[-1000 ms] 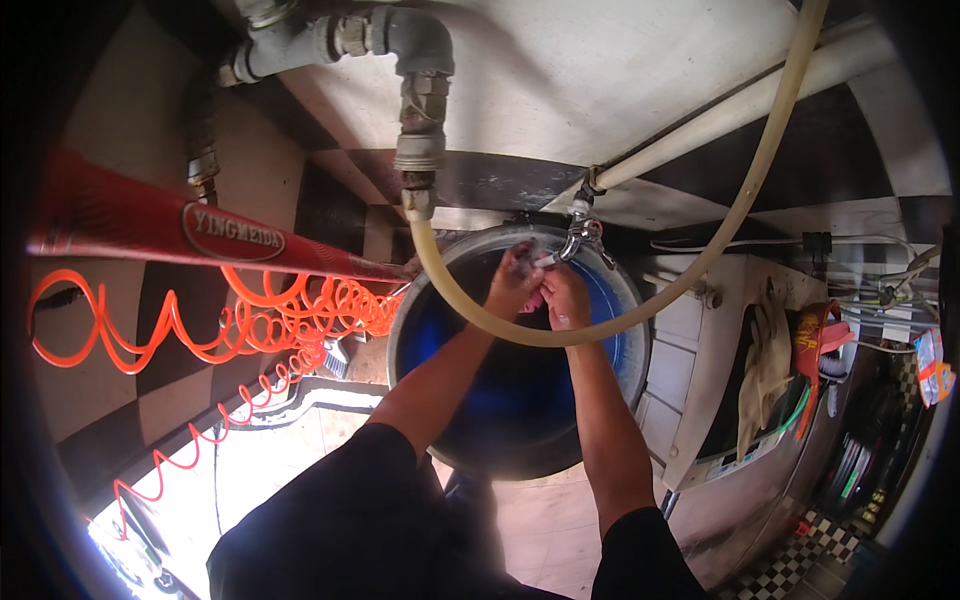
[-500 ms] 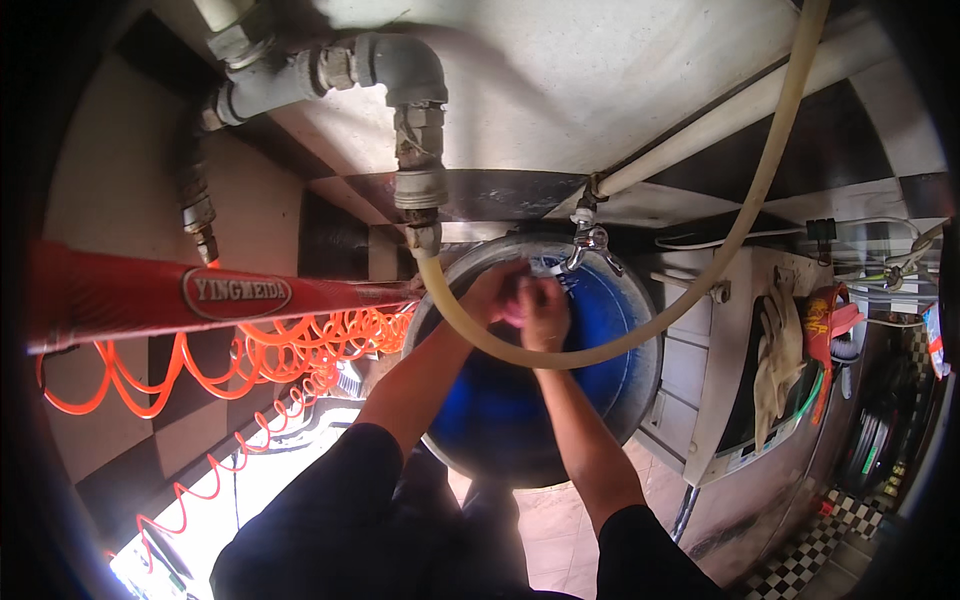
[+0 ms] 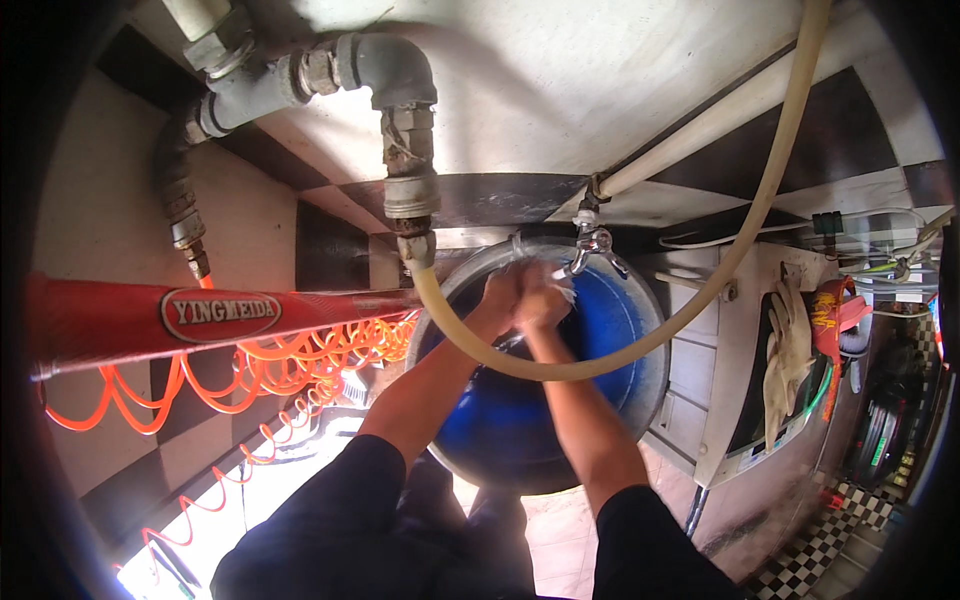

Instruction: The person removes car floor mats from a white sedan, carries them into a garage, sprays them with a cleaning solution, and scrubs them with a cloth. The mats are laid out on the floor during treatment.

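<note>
My left hand [image 3: 502, 291] and my right hand [image 3: 542, 302] press against each other beneath a chrome tap [image 3: 593, 243]. Water runs from the spout onto them, and some splashes by the right hand. Both hands are smeared by motion, so the fingers cannot be made out, and whether anything lies between them is hidden. Under them stands a round blue barrel [image 3: 607, 325] with a worn grey rim, its inside partly dark. A yellowish hose [image 3: 745, 240] loops across in front, passing over my forearms.
To the left are a red tube [image 3: 350, 305] and coiled orange air hose [image 3: 300, 345]. Grey metal pipes with an elbow [image 3: 400, 65] run along the wall above. On the right, pale work gloves [image 3: 788, 350] hang on a white cabinet [image 3: 722, 400].
The hands have shifted against each other under the tap, still close together. The view has moved slightly, and water shows more plainly beside the right hand.
</note>
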{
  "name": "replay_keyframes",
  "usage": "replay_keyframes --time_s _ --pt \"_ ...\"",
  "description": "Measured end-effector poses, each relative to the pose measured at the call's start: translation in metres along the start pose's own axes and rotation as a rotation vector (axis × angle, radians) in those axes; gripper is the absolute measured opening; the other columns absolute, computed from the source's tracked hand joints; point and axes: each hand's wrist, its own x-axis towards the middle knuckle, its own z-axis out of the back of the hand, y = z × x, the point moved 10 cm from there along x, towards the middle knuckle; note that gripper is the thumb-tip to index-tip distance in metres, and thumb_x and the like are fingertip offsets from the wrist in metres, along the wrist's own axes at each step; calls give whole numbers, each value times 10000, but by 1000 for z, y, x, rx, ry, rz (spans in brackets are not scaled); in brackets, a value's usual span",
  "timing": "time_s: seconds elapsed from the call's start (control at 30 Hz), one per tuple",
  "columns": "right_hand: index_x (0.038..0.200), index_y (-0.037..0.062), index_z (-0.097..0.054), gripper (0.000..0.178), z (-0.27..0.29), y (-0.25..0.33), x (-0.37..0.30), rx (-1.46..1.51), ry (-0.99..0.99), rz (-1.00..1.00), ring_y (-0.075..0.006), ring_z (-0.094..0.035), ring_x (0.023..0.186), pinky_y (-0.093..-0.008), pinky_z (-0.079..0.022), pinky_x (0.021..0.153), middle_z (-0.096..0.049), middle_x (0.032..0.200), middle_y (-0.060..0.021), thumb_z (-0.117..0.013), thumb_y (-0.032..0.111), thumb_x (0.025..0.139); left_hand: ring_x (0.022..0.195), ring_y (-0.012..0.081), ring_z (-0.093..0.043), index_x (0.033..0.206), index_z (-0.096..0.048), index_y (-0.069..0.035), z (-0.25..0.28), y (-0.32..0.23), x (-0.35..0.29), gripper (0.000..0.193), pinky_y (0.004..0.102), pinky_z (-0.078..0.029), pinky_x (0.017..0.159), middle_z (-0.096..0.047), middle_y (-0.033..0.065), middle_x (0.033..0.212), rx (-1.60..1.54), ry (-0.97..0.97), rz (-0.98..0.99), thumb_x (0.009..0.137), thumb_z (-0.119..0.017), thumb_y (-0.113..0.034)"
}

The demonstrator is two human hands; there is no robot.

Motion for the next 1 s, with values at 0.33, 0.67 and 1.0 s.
replay_keyframes --time_s 0.33,0.67,1.0 --pt "793 70 -505 214 30 29 -33 303 113 15 -317 -503 758 -406 -404 667 -504 784 -127 -578 266 750 716 195 -563 904 -522 -21 13 -8 19 195 324 -469 627 -563 109 804 -74 141 -95 853 -472 -202" --pt "800 45 -589 375 4 -31 10 90 90 -286 -342 -570 675 -426 -432 560 -597 740 -151 -451 393 819 737 246 -551 971 -525 -59 -27 -10 -18 223 355 -442 652 -581 106 857 -95 3 52 837 -467 -229" --pt "826 36 -547 247 1 -82 15 182 164 40 -318 -529 757 -393 -419 690 -562 826 -151 -492 277 813 675 123 -504 942 -500 1 -74 -42 -47 270 279 -418 581 -544 29 789 406 222 -383 758 -603 -168"
